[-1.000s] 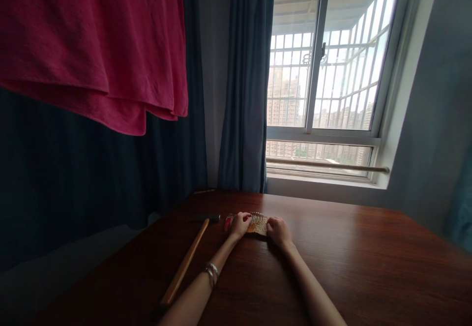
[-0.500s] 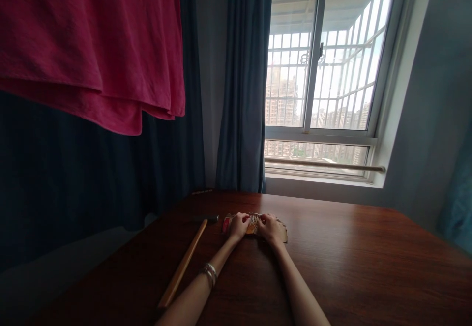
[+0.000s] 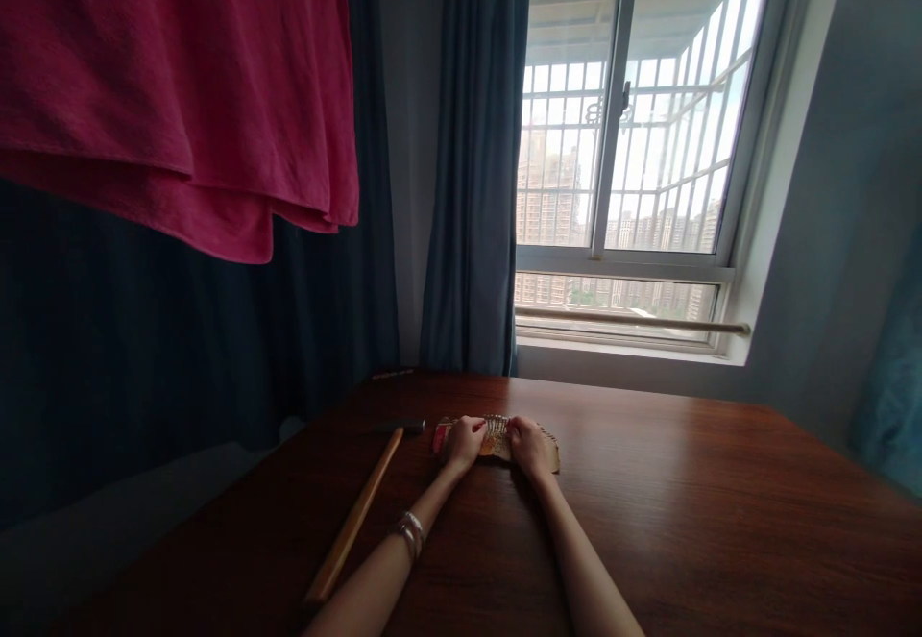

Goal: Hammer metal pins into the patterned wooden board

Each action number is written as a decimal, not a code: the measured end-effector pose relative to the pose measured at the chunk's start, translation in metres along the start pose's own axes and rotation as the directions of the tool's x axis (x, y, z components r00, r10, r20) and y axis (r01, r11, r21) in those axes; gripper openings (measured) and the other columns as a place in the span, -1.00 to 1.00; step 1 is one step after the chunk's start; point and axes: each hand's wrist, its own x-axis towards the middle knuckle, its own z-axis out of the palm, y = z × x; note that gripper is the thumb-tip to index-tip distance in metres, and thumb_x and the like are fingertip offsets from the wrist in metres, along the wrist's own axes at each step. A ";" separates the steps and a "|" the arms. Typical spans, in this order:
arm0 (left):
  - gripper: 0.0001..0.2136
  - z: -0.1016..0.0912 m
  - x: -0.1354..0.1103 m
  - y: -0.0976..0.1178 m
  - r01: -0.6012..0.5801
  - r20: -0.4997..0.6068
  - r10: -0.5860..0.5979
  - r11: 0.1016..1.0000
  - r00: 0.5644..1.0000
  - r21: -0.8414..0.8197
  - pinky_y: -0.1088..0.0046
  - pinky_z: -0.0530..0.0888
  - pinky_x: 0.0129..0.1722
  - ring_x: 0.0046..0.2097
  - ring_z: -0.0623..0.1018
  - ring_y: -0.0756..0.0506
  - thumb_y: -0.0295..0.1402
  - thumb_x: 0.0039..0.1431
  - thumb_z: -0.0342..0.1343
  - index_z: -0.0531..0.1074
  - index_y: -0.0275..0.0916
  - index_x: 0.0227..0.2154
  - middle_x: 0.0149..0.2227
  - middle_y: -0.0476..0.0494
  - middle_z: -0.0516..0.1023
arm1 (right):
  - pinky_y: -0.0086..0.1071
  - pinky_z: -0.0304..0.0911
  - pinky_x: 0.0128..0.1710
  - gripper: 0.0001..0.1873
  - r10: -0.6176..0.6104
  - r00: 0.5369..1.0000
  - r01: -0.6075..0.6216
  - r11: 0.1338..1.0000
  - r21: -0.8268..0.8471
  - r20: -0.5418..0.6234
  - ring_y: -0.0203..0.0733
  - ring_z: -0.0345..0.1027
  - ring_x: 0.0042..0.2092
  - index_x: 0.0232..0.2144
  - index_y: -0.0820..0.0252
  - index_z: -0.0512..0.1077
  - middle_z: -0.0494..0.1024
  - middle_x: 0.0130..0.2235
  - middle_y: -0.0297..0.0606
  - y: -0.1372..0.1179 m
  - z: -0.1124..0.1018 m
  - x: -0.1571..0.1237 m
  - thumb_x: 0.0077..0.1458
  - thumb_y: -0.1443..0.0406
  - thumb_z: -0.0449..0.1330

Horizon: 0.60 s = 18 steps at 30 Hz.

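Observation:
A curved piece of patterned cardboard [image 3: 497, 443] lies on the wooden table, with a row of thin, shiny pin-like pieces along its far edge. My left hand [image 3: 465, 442] is closed on its left part, beside a red patch, thumb and fingers pinched together. On the right part, my right hand [image 3: 527, 445] is likewise closed, its fingertips at the row of pins. Both hands hide stretches of the cardboard, and whether single pins are between the fingers is too small to tell. A hammer [image 3: 364, 502] with a wooden handle lies left of my left forearm.
The brown table [image 3: 720, 512] stretches to the wall under a barred window [image 3: 626, 185]. Dark blue curtains [image 3: 468, 185] hang behind it. A pink towel [image 3: 180, 89] hangs at the upper left. A small dark strip [image 3: 393, 374] lies at the table's far left edge.
My right hand has shifted slightly and its fingers have curled in closer. The left hand stays at the left part of the cardboard. The view has moved a little.

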 end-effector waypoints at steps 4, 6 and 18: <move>-0.76 0.003 0.002 -0.004 -0.010 -0.033 0.009 0.999 0.999 -0.041 0.49 0.35 -0.27 -0.25 0.52 -0.08 -0.33 0.08 0.01 0.52 -0.30 -0.29 -0.29 -0.21 0.56 | -0.22 0.29 -0.19 -0.72 0.038 0.999 -0.039 0.996 0.083 0.010 -0.22 0.32 -0.17 -0.13 0.18 0.32 0.39 -0.09 -0.21 0.002 -0.001 0.001 0.13 0.20 0.04; -0.76 0.006 0.004 -0.008 -0.002 -0.048 -0.001 0.998 0.999 -0.064 0.48 0.36 -0.26 -0.25 0.52 -0.09 -0.32 0.07 0.01 0.52 -0.30 -0.29 -0.28 -0.21 0.56 | -0.23 0.29 -0.19 -0.73 0.058 0.998 -0.059 0.990 0.128 0.015 -0.23 0.32 -0.17 -0.13 0.17 0.32 0.39 -0.09 -0.22 0.002 -0.001 0.003 0.13 0.20 0.04; -0.74 -0.013 0.015 -0.001 0.200 0.099 -0.177 0.924 0.979 -0.325 0.48 0.42 -0.39 -0.31 0.53 -0.09 -0.31 0.04 0.02 0.49 -0.36 -0.29 -0.31 -0.23 0.56 | -0.19 0.30 -0.20 -0.68 0.052 0.991 -0.091 0.938 0.335 0.125 -0.18 0.32 -0.16 -0.11 0.21 0.30 0.38 -0.09 -0.21 0.007 -0.026 0.009 0.11 0.19 0.07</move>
